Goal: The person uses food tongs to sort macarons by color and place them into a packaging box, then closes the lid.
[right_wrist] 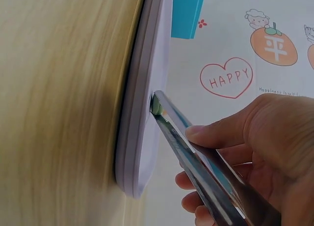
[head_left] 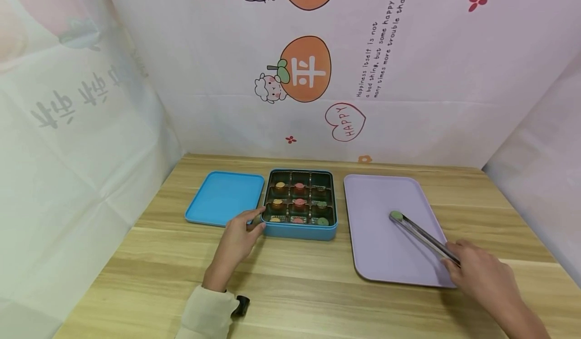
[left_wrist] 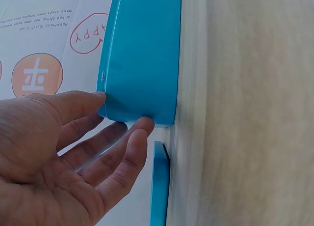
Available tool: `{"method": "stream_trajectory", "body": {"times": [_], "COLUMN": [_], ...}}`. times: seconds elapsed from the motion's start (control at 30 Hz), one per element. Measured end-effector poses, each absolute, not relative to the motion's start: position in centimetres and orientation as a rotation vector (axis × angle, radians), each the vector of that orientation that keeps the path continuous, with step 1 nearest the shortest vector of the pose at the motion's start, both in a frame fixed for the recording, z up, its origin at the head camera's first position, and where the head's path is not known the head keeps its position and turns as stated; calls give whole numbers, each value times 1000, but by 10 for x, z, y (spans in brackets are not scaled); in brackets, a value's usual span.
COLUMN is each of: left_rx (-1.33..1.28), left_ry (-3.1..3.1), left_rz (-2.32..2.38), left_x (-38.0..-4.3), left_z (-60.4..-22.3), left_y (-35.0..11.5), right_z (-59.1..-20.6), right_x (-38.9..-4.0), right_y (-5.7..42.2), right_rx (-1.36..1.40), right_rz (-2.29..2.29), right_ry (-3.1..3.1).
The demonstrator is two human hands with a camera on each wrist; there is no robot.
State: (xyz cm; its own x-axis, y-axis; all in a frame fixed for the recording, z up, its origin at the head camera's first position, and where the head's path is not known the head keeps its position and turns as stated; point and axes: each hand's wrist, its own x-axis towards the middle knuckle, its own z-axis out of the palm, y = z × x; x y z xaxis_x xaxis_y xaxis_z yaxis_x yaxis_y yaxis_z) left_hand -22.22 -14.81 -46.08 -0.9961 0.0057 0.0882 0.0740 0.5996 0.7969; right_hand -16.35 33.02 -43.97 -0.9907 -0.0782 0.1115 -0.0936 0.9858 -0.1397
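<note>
My right hand (head_left: 483,278) grips metal tongs (head_left: 424,235) over the right part of a lilac tray. The tips of the tongs close around a small round green piece (head_left: 396,216), right at the tray's surface in the right wrist view. My left hand (head_left: 240,235) touches the near left corner of a blue box (head_left: 299,232), thumb by the rim and fingertips along its side. Inside the box, a dark divided insert holds round pieces: yellow ones (head_left: 278,202) at left, pink ones (head_left: 298,202) in the middle, green ones (head_left: 323,221) at right.
A flat blue lid (head_left: 224,198) lies left of the box. The lilac tray (head_left: 379,250) lies to the box's right on the wooden table (head_left: 290,288). Behind the table hangs a white printed cloth (head_left: 408,132), with more cloth along both sides.
</note>
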Motion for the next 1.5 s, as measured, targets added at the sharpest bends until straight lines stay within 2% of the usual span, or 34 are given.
{"method": "stream_trajectory", "body": {"times": [0.63, 1.5], "left_rx": [-52, -58], "left_ry": [-2745, -2738], "left_rz": [-1382, -1384], "left_x": [-222, -222], "left_z": [-461, -461], "left_y": [-149, -149], "right_z": [-429, -395], "right_x": [-168, -195], "right_y": [307, 239], "right_rx": [246, 518], "right_rz": [196, 210], "right_ry": [-2928, -2742]}}
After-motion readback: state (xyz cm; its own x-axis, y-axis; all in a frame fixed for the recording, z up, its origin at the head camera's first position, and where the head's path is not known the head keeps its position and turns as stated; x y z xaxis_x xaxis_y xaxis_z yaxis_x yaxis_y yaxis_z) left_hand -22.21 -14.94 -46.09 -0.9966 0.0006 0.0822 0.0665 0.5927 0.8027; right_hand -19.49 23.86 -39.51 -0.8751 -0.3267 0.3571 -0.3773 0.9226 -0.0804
